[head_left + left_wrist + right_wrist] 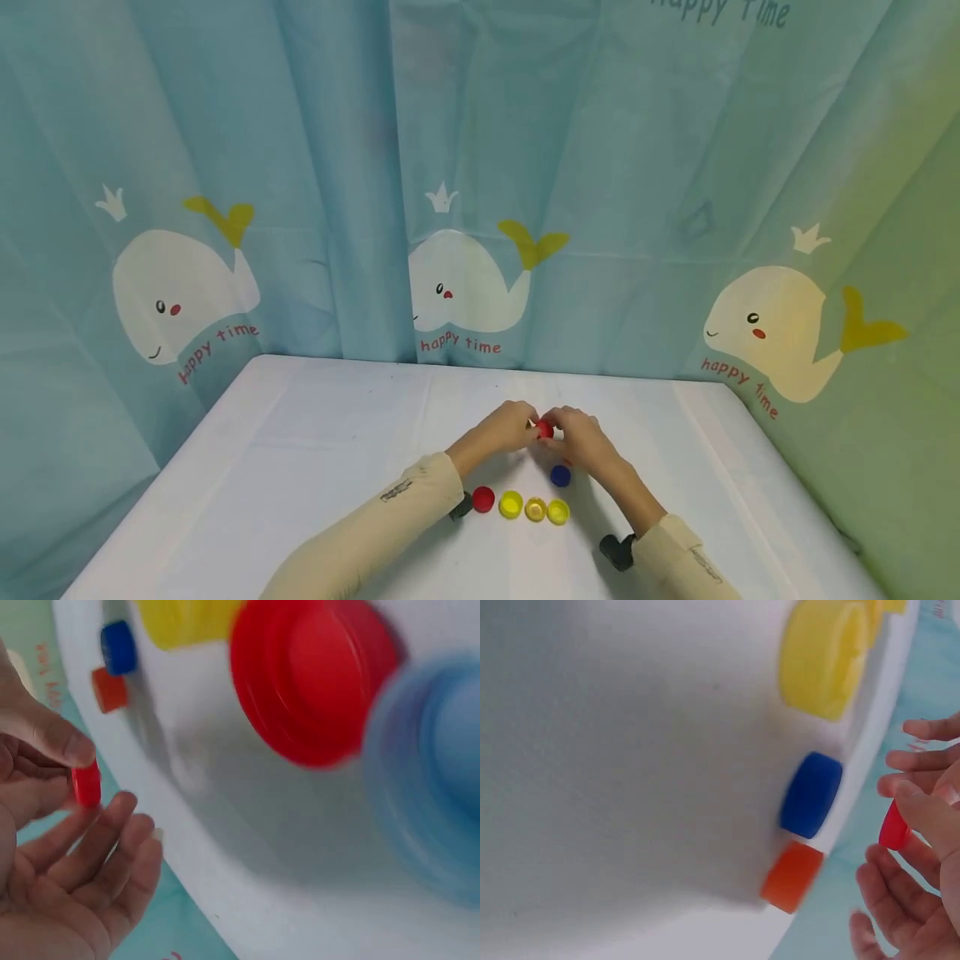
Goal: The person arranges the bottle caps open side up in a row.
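Note:
A small red bottle cap (545, 428) is held up on edge between both hands, above the far half of the white table. My left hand (512, 423) pinches its left side with thumb and index finger. At its right side my right hand (583, 437) pinches it, its thumb (926, 814) pressing the face. The other fingers of both hands spread loosely. A blue cap (560, 476) and an orange cap (793, 877) sit side by side on the table below the right hand; the head view nearly hides the orange one.
Nearer the body stand a red cap (483, 499) and three yellow caps, one of them a yellow cap (511, 504) beside the red. A light-blue cap (442, 772) shows close up in the left wrist view. Behind the table (322, 467) hangs a whale-printed curtain (637, 192).

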A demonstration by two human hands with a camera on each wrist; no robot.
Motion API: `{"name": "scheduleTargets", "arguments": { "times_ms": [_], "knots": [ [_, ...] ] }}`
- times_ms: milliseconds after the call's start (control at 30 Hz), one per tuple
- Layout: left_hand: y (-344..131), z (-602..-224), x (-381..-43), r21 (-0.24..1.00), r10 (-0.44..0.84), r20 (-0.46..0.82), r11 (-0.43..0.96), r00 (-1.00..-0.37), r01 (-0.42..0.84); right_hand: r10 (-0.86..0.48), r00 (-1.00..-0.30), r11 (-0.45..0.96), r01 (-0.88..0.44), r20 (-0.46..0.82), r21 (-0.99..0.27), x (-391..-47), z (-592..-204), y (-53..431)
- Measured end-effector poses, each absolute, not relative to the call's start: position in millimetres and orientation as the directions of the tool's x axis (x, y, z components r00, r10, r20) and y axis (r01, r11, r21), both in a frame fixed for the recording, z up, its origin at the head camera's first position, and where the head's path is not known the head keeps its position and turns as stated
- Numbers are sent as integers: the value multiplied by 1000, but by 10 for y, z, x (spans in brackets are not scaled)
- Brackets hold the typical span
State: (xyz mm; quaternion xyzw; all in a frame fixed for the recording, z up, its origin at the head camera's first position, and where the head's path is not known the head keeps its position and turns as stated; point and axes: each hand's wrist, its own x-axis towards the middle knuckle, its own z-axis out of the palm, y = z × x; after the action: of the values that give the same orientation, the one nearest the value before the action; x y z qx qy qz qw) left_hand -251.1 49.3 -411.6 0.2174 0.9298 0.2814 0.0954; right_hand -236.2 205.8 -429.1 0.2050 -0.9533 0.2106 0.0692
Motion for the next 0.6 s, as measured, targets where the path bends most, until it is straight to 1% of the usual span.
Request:
{"name": "scheduleTargets", "arguments": {
  "times_ms": [200, 367, 467, 600],
  "knots": [
    [479, -4067, -2405, 691, 404, 63, 642, -912, 332, -356, -900, 761, -435, 250, -481, -2273, -4161, 2076],
    [480, -4045, -2275, 823, 355, 141, 478, -924, 308, -291, -919, 721, -394, 266, -570, -2179, -4055, 2111],
    [484, -4038, -2201, 870, 326, 164, 396, -931, 292, -248, -933, 704, -360, 262, -613, -2105, -4011, 2123],
    [510, -4014, -2143, 899, 297, 208, 316, -932, 301, -224, -930, 675, -363, 290, -643, -2005, -3944, 2146]
  ]
}}
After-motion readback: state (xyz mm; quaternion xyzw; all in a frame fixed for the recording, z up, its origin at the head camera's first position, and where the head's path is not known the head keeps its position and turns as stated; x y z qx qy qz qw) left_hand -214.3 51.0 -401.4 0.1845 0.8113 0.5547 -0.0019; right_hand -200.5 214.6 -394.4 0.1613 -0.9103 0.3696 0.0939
